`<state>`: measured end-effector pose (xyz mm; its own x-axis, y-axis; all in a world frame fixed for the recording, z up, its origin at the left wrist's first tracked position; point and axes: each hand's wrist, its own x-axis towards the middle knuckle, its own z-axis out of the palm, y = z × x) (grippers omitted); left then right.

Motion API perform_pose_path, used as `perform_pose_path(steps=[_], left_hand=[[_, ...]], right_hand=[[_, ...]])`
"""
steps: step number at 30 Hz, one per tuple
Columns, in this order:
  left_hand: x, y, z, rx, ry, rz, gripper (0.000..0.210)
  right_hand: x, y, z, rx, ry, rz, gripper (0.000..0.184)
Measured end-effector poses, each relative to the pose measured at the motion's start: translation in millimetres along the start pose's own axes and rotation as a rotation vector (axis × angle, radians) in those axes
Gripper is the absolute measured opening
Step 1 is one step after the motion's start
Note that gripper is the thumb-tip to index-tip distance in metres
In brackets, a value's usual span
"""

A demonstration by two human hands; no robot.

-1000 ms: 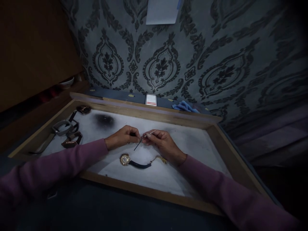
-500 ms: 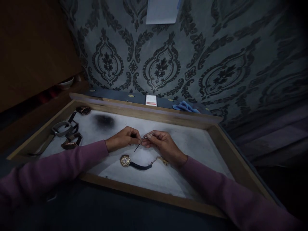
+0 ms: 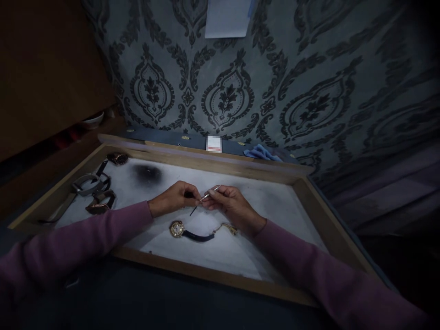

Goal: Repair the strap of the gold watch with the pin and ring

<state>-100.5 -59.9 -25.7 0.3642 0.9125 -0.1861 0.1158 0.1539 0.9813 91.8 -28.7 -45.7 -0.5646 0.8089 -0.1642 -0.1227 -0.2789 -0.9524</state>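
Above the white tray floor, my two hands meet fingertip to fingertip. My left hand is closed in a pinch on a thin dark strip, likely a watch strap seen edge-on, which slants down below the fingers. Between the thumb and fingers of my right hand is a slim metal pen-like tool, its tip end close to the left fingertips. Just below the hands lies a gold-cased watch with a dark strap on one side. A gold clasp lies near the strap's far end, under my right wrist.
The wooden tray has raised walls. Several watches, among them a brown-strapped watch and a dark watch, lie at its left. Behind the tray are a small white box and a blue cloth, before a patterned wall.
The view has shifted slightly, so everything sits a little further left. Both hands keep their grips; more of the metal tool shows between the fingers.
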Motion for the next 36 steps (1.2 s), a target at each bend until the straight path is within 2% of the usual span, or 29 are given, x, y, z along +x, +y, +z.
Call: perform_pose_path(steps=[11, 24, 31, 36], left_hand=[[1.8, -0.2, 1.5, 0.048, 0.042, -0.036, 0.006], [1.7, -4.8, 2.2, 0.012, 0.079, -0.042, 0.006], [2.3, -5.6, 3.3, 0.006, 0.094, -0.034, 0.008], [2.1, -6.3, 1.7, 0.031, 0.071, 0.004, 0.017]], right_hand=[[-1.3, -1.0, 1.0, -0.02, 0.004, -0.016, 0.033], [-4.6, 3.8, 4.2, -0.136, 0.036, -0.135, 0.032], [-2.2, 1.7, 1.7, -0.017, 0.038, -0.047, 0.033], [0.8, -5.1, -5.4, 0.102, 0.011, 0.077, 0.024]])
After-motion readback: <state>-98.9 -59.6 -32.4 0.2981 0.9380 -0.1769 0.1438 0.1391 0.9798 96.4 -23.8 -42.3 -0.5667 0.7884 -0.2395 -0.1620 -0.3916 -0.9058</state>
